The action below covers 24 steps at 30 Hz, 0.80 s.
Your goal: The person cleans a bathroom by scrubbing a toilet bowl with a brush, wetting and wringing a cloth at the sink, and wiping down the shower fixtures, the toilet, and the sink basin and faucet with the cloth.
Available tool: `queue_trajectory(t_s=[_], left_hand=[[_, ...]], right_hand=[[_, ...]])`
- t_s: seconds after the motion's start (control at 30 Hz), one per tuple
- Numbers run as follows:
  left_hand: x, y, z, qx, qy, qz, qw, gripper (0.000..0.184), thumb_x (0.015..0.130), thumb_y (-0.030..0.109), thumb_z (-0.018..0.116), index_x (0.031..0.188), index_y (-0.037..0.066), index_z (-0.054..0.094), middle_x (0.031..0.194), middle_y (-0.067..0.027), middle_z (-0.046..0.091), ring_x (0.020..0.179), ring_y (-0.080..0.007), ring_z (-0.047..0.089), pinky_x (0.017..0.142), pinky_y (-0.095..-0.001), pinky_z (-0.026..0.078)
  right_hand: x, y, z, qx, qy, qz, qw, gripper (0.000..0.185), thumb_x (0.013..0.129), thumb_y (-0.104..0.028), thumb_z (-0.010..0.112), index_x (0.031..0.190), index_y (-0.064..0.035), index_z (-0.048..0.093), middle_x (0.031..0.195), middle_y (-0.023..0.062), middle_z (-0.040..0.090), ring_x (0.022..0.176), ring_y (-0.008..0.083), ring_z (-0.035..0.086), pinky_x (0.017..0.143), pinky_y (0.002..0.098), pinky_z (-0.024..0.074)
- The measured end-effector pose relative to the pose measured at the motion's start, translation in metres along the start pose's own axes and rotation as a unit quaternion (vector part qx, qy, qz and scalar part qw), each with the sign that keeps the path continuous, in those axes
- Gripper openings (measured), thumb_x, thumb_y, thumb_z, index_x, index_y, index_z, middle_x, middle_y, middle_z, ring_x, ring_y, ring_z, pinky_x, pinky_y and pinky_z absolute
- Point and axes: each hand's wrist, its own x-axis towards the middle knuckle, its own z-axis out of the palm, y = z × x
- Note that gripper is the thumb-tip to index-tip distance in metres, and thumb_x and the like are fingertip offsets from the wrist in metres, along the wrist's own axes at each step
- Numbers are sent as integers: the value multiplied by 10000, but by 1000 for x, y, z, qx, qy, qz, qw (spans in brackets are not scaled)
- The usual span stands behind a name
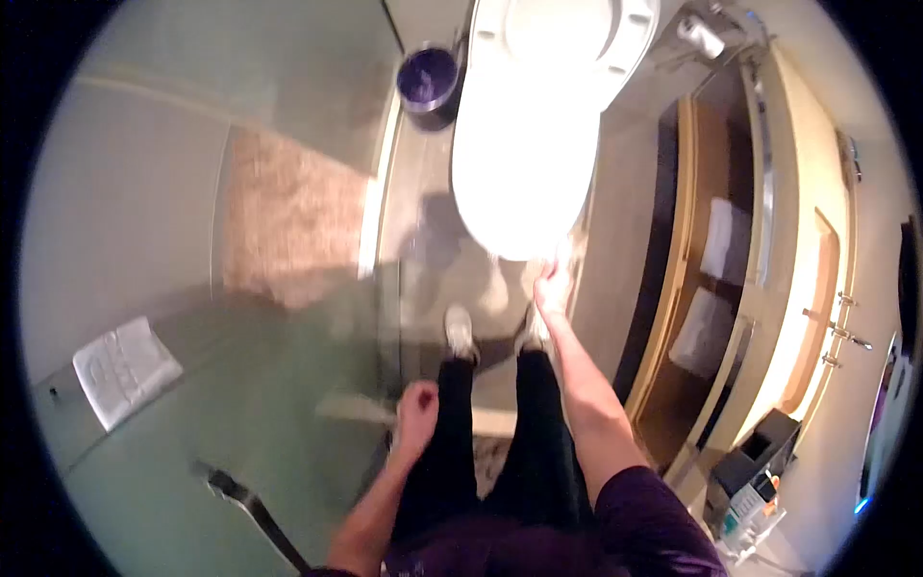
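Note:
A bright white toilet lid [524, 159] fills the upper middle, with the white toilet seat [486, 24] above it. My right hand [553, 288] is just below the lid's front edge, its fingers stretched toward that edge; glare hides whether they touch and what they may hold. My left hand [417, 412] hangs beside my left thigh with its fingers curled, and no object shows in it. Below the lid are my two white shoes [460, 332] on the floor.
A purple-lined bin [428, 82] stands left of the toilet. Glass panels [288, 385] are on the left, with a folded white towel [125, 370]. At right are a toilet roll [702, 37], a shelf with white towels [721, 240] and a washbasin counter [812, 192].

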Motion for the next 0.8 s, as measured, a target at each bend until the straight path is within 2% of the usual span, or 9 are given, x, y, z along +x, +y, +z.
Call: queue_trajectory(t_s=[0.03, 0.17, 0.37, 0.5, 0.53, 0.6, 0.63, 0.73, 0.8], left_hand=[[-1, -9, 0, 4, 4, 9, 1000, 87, 880, 5, 656, 967, 14, 661, 907, -127, 675, 777, -214, 660, 729, -335, 536], [1, 17, -12, 9, 2, -11, 1000, 116, 864, -3, 657, 976, 25, 673, 900, -119, 674, 781, -209, 663, 745, -320, 541], [14, 6, 0, -95, -21, -42, 994, 156, 837, -53, 661, 970, 28, 664, 873, -46, 650, 777, -133, 616, 748, -289, 517], [15, 18, 4, -124, -91, -55, 987, 178, 825, -67, 662, 977, 26, 651, 879, -14, 633, 802, -104, 596, 772, -266, 500], [12, 22, 5, -144, -91, -61, 984, 183, 822, -69, 654, 979, 26, 651, 885, -12, 636, 813, -101, 596, 770, -260, 496], [8, 19, 8, -152, -93, -73, 981, 191, 813, -81, 638, 973, 24, 649, 882, -8, 634, 811, -95, 591, 763, -250, 490], [7, 13, 10, -148, -96, -75, 981, 191, 813, -81, 638, 973, 24, 649, 882, -8, 634, 811, -95, 591, 763, -250, 490], [4, -5, 9, -112, -109, -67, 985, 197, 811, -87, 634, 974, 24, 650, 883, -4, 633, 810, -94, 592, 764, -248, 491], [5, -4, 6, -122, -144, -89, 978, 211, 820, -96, 620, 992, 25, 629, 911, -18, 624, 848, -102, 597, 810, -259, 488]], right_hand=[[13, 16, 17, -38, -105, 109, 988, 666, 927, -104, 505, 1552, -313, 407, 919, 228, 710, 838, 349, 694, 846, 465, 544], [-20, -10, -38, 5, -129, 118, 985, 707, 905, -40, 509, 1558, -286, 400, 860, 223, 678, 770, 311, 649, 807, 461, 534], [-41, -75, -151, 102, -78, 53, 990, 625, 982, 1, 522, 1548, -243, 414, 1408, 217, 583, 1275, 318, 605, 1022, 358, 481], [-42, -134, -198, 232, 21, -61, 971, 596, 996, -5, 503, 1559, -170, 396, 1480, 202, 527, 1239, 311, 633, 1022, 382, 492], [-39, -139, -201, 278, -22, 36, 960, 600, 995, -9, 509, 1562, -168, 391, 1481, 197, 529, 1197, 302, 657, 997, 387, 507], [-22, -132, -165, 275, 62, -39, 959, 595, 992, -41, 510, 1558, -187, 400, 1355, 190, 612, 1102, 325, 691, 912, 419, 544], [-9, -114, -129, 208, 182, -204, 939, 585, 989, -69, 506, 1551, -208, 414, 1229, 190, 692, 1049, 358, 701, 851, 447, 566], [-1, -66, -56, 115, -69, 47, 990, 599, 981, -88, 477, 1555, -241, 404, 1043, 218, 714, 891, 401, 696, 790, 478, 540], [-8, -9, 4, 96, -50, 48, 993, 624, 973, -77, 473, 1563, -258, 383, 991, 231, 704, 862, 403, 692, 793, 490, 531]])
